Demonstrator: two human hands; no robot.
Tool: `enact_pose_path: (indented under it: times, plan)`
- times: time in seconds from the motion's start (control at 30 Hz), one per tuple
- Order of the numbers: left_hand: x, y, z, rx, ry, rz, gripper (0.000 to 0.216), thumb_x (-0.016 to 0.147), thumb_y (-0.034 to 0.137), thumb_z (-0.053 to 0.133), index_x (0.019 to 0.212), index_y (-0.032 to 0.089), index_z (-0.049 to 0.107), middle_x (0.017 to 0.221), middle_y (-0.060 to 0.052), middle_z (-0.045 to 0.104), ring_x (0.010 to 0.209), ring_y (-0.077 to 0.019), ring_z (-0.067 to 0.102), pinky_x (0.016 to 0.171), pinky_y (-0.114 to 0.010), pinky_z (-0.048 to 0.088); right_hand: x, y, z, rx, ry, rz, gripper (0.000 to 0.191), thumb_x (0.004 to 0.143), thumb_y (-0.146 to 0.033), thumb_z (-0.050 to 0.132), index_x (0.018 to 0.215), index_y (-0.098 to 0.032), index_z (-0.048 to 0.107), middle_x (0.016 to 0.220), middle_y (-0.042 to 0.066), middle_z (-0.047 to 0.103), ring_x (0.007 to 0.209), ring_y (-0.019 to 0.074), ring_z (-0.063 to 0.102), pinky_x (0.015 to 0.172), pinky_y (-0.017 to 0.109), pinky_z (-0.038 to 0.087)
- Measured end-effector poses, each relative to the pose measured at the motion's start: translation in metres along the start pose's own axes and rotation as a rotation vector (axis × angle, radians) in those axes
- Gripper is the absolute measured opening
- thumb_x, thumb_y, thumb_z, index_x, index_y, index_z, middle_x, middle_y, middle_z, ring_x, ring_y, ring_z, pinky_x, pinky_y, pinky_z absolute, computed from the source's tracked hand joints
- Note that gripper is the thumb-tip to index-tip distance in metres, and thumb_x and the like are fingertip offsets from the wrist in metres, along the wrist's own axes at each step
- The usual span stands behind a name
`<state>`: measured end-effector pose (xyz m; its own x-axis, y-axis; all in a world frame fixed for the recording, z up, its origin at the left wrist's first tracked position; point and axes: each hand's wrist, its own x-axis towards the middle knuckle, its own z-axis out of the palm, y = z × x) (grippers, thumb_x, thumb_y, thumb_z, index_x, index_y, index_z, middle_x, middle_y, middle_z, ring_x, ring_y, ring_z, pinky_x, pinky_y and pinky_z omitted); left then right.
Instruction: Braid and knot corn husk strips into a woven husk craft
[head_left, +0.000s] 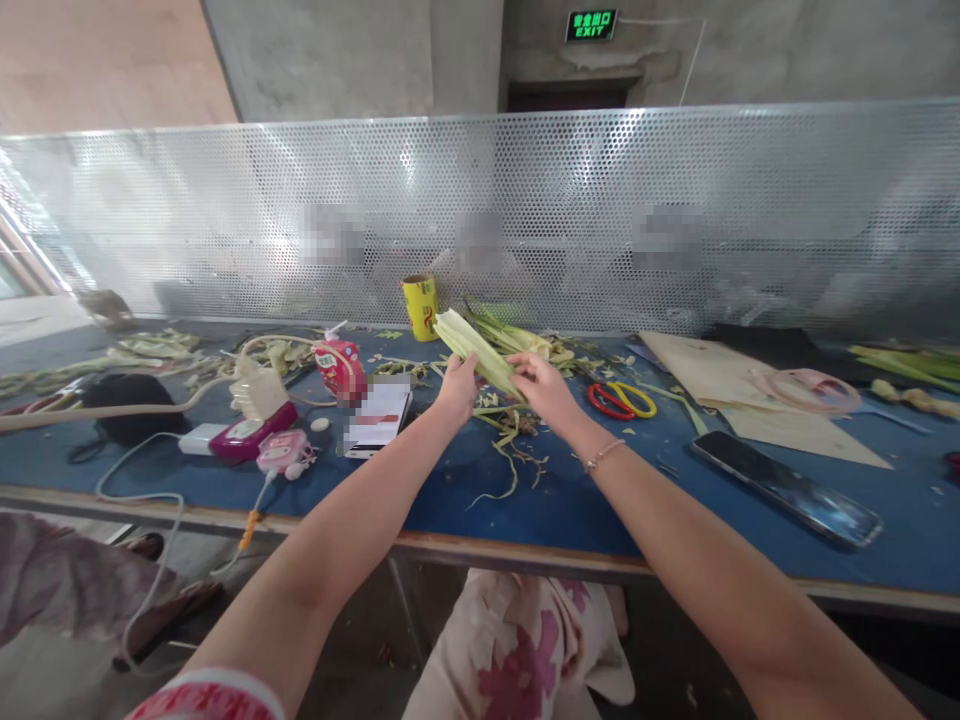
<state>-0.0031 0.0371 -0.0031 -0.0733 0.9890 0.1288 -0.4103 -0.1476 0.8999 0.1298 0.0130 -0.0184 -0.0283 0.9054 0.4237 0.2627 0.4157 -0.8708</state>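
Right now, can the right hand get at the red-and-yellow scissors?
Likely yes: the scissors lie beside the right hand, nothing visibly in between, though it's busy with the pale leaves.

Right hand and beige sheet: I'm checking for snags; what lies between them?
In the head view, scissors with red and yellow handles lie between the right hand and the beige sheet; a green strip lies nearer the sheet.

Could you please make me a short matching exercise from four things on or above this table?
1. Yellow cylinder
2. Scissors
3. Pale green husk
4. Phone

A. Held in the left hand, with the right hand at its edge
B. Lying near the front of the table
C. Standing near the perforated screen
D. Coloured red and yellow

Pairs: 1-C, 2-D, 3-A, 4-B
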Motion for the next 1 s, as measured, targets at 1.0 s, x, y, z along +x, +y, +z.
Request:
enact_pose_path:
  times: [1.0]
  plan:
    - [0.008,-0.006,-0.029,1.189,-0.272,0.269,0.033,0.048,-0.010,0.055,0.050,0.021,0.064,0.068,-0.003,0.064,0.078,-0.0204,0.061,0.086,-0.030,0.047,0.020,0.049,-0.083,-0.741,0.188,-0.141,0.029,0.067,-0.014,0.064,0.095,-0.017,0.071,0.108,0.014,0.063,0.109,0.0279,0.055,0.100,0.045,0.036]
